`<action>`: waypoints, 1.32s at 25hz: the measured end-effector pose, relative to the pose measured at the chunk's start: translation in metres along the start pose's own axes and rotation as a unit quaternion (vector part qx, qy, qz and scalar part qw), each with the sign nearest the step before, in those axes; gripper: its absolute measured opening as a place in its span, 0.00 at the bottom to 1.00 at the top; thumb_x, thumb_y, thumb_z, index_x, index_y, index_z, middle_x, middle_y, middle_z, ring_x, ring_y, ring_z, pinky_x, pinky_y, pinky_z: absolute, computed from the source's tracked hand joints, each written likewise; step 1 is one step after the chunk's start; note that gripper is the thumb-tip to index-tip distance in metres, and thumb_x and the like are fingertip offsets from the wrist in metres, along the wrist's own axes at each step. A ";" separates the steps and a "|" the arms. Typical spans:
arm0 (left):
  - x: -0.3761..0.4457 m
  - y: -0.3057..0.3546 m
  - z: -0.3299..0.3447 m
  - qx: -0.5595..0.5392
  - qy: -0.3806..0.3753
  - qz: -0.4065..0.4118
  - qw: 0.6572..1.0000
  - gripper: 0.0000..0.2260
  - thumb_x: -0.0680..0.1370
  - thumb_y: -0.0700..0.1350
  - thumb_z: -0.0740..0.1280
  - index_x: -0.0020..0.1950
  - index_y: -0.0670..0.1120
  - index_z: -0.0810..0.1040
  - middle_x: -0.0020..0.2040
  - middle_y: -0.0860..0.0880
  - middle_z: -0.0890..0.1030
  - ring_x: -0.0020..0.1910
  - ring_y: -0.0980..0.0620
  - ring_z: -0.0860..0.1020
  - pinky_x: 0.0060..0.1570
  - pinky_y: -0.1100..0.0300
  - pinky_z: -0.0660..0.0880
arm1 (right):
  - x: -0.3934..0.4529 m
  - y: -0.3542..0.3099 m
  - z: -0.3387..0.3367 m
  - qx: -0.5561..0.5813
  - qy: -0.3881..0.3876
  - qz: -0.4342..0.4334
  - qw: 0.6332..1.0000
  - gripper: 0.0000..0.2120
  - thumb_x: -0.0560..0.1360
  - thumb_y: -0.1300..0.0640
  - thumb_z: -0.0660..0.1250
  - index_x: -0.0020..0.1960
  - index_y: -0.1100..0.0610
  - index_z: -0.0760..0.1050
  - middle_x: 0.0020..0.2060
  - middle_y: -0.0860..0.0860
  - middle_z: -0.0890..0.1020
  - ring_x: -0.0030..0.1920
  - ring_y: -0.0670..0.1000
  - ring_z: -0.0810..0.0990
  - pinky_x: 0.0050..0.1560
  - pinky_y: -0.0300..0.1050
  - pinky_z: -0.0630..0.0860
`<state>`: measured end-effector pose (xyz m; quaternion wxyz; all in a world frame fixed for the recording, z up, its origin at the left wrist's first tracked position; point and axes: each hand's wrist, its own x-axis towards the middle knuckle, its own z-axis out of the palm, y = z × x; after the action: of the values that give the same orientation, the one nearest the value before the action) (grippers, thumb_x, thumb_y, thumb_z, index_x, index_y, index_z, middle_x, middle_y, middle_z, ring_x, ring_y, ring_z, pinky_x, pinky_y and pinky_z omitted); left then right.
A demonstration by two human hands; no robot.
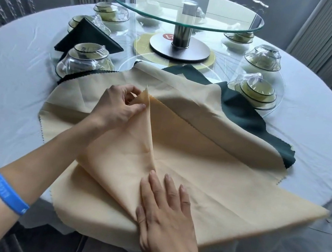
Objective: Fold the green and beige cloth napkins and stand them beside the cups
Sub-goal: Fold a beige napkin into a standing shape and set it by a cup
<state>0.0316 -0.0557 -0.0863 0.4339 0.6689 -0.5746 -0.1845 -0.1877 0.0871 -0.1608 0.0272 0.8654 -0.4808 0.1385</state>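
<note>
Spreading across the whole view: a round table (14,82) under a pale cloth, with a glass turntable (187,8) standing on a metal post at the far middle.

Covering the near half of the table: a large beige napkin (215,191), partly hanging over the near edge, with one corner being lifted and drawn up into a peak near the centre. Lying under it and farther back: another beige napkin (178,88), and beneath that a dark green napkin (241,114) showing at the right and far side, its zigzag edge also peeking out at the left.

Standing at the far left: a folded green napkin (90,36), propped as a triangle between wrapped cup sets (85,61). Sitting at the far right: more wrapped cups (256,90) on glass plates.

Reaching in from the lower left: left hand (117,106), fingers curled, pinching the raised corner of the near beige napkin between thumb and fingertips, the corner poking up just right of the knuckles. Circling the left forearm: a blue wristband (7,191).

Pressing flat at the near middle: right hand (163,213), fingers straight and spread, lying on the same napkin at the base of the lifted fold, grasping nothing.
</note>
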 end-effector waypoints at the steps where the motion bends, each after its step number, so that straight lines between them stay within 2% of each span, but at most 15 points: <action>1: 0.000 -0.002 0.001 0.011 0.005 0.010 1.000 0.07 0.73 0.44 0.75 0.49 0.49 0.82 0.39 0.49 0.84 0.34 0.56 0.77 0.38 0.62 0.75 | -0.001 0.001 0.002 0.003 -0.012 0.009 1.000 0.26 0.83 0.46 0.44 0.70 0.53 0.74 0.69 0.50 0.75 0.68 0.57 0.75 0.65 0.57 0.60; 3: -0.002 -0.002 0.004 0.029 0.008 0.029 0.999 0.08 0.73 0.45 0.75 0.51 0.50 0.81 0.36 0.53 0.82 0.33 0.58 0.76 0.36 0.68 0.72 | -0.002 0.003 0.004 0.009 -0.020 0.026 0.999 0.30 0.83 0.45 0.38 0.72 0.54 0.72 0.71 0.52 0.73 0.69 0.57 0.73 0.66 0.57 0.59; 5: -0.002 -0.001 0.004 0.025 0.007 0.037 0.999 0.11 0.74 0.46 0.75 0.55 0.51 0.80 0.38 0.53 0.81 0.34 0.58 0.77 0.37 0.66 0.72 | -0.002 0.002 0.004 0.006 -0.005 0.024 1.000 0.28 0.82 0.45 0.43 0.72 0.54 0.72 0.71 0.52 0.72 0.69 0.58 0.73 0.66 0.58 0.60; 8: -0.020 -0.004 -0.007 0.020 0.050 0.040 0.998 0.18 0.74 0.49 0.74 0.63 0.51 0.76 0.49 0.50 0.80 0.43 0.55 0.79 0.43 0.62 0.77 | -0.002 0.001 0.005 -0.005 -0.004 0.015 1.000 0.28 0.77 0.43 0.53 0.72 0.54 0.71 0.71 0.51 0.72 0.70 0.58 0.72 0.65 0.59 0.60; 10: -0.053 -0.013 -0.024 0.050 0.083 0.021 0.995 0.18 0.73 0.54 0.71 0.61 0.52 0.76 0.49 0.51 0.80 0.46 0.53 0.79 0.46 0.57 0.76 | -0.001 0.001 0.004 -0.008 -0.004 0.013 1.000 0.28 0.76 0.43 0.53 0.72 0.54 0.71 0.71 0.51 0.72 0.70 0.58 0.72 0.65 0.59 0.60; 12: -0.094 -0.027 -0.045 0.071 0.051 -0.030 0.996 0.18 0.71 0.60 0.68 0.57 0.54 0.77 0.44 0.55 0.81 0.45 0.54 0.79 0.43 0.59 0.73 | -0.001 0.001 0.005 -0.008 -0.004 0.018 1.000 0.28 0.77 0.43 0.53 0.72 0.54 0.71 0.71 0.52 0.72 0.70 0.58 0.72 0.66 0.59 0.60; 14: -0.123 -0.037 -0.066 0.030 -0.021 -0.083 0.996 0.21 0.68 0.64 0.68 0.57 0.56 0.77 0.41 0.53 0.82 0.38 0.57 0.79 0.38 0.66 0.72 | -0.001 0.001 0.006 -0.010 -0.002 0.021 1.000 0.28 0.77 0.43 0.52 0.72 0.54 0.71 0.71 0.52 0.72 0.70 0.58 0.72 0.66 0.60 0.60; 16: -0.133 -0.043 -0.075 -0.033 -0.058 -0.096 0.993 0.23 0.67 0.62 0.74 0.58 0.56 0.77 0.42 0.51 0.83 0.32 0.58 0.77 0.35 0.71 0.71 | -0.002 0.001 0.009 -0.013 0.011 0.019 1.000 0.27 0.81 0.44 0.48 0.73 0.55 0.70 0.72 0.53 0.71 0.70 0.59 0.72 0.66 0.60 0.60; 18: -0.132 -0.049 -0.075 -0.062 -0.066 -0.092 0.992 0.25 0.66 0.59 0.79 0.60 0.56 0.77 0.42 0.50 0.83 0.32 0.58 0.77 0.38 0.69 0.72 | -0.003 0.002 0.009 -0.008 0.001 0.028 1.000 0.29 0.83 0.44 0.41 0.73 0.55 0.70 0.72 0.55 0.71 0.70 0.59 0.71 0.67 0.60 0.60; 21: -0.129 -0.055 -0.073 -0.132 -0.057 -0.107 0.984 0.26 0.62 0.61 0.75 0.58 0.57 0.78 0.38 0.46 0.82 0.35 0.47 0.76 0.45 0.52 0.71 | -0.004 0.002 0.007 -0.008 0.001 0.024 1.000 0.27 0.80 0.44 0.48 0.73 0.55 0.70 0.71 0.57 0.71 0.70 0.59 0.72 0.66 0.59 0.60; 23: -0.129 -0.056 -0.074 -0.170 -0.068 -0.107 0.977 0.25 0.63 0.58 0.76 0.58 0.57 0.79 0.37 0.42 0.81 0.35 0.45 0.72 0.44 0.50 0.68 | -0.003 0.002 0.004 -0.010 -0.010 0.024 1.000 0.28 0.77 0.43 0.53 0.72 0.55 0.71 0.71 0.56 0.72 0.70 0.59 0.72 0.66 0.59 0.60; 25: -0.130 -0.056 -0.073 -0.152 -0.075 -0.105 0.980 0.21 0.66 0.55 0.80 0.56 0.57 0.79 0.36 0.42 0.81 0.34 0.46 0.74 0.43 0.55 0.71 | -0.002 0.002 0.001 -0.004 -0.028 0.025 0.999 0.29 0.76 0.43 0.53 0.72 0.54 0.71 0.71 0.56 0.72 0.70 0.59 0.72 0.65 0.58 0.60; 27: -0.132 -0.058 -0.070 -0.108 -0.069 -0.100 0.987 0.14 0.69 0.52 0.77 0.52 0.58 0.80 0.35 0.47 0.81 0.33 0.51 0.75 0.39 0.63 0.71 | -0.002 0.001 -0.003 0.004 -0.051 0.024 0.998 0.28 0.76 0.42 0.54 0.72 0.53 0.71 0.71 0.55 0.73 0.69 0.58 0.73 0.65 0.57 0.60; 31: -0.135 -0.060 -0.062 -0.014 -0.029 -0.074 0.997 0.08 0.72 0.49 0.75 0.48 0.60 0.82 0.35 0.52 0.81 0.32 0.54 0.76 0.34 0.59 0.71 | 0.019 0.000 -0.029 0.107 -0.069 0.056 0.990 0.18 0.74 0.43 0.58 0.62 0.44 0.72 0.66 0.47 0.75 0.67 0.53 0.73 0.66 0.48 0.59; 33: -0.138 -0.060 -0.062 -0.005 -0.014 -0.071 0.997 0.08 0.72 0.47 0.76 0.47 0.59 0.83 0.35 0.53 0.80 0.32 0.56 0.76 0.34 0.61 0.71 | 0.048 0.003 -0.041 0.204 -0.108 0.080 0.970 0.15 0.76 0.45 0.61 0.62 0.44 0.73 0.64 0.43 0.73 0.66 0.49 0.70 0.65 0.46 0.61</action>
<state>0.0771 0.0926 -0.1345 0.4150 0.7029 -0.5311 -0.2273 -0.1748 0.0537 -0.1091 -0.2130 0.8211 -0.5104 0.1408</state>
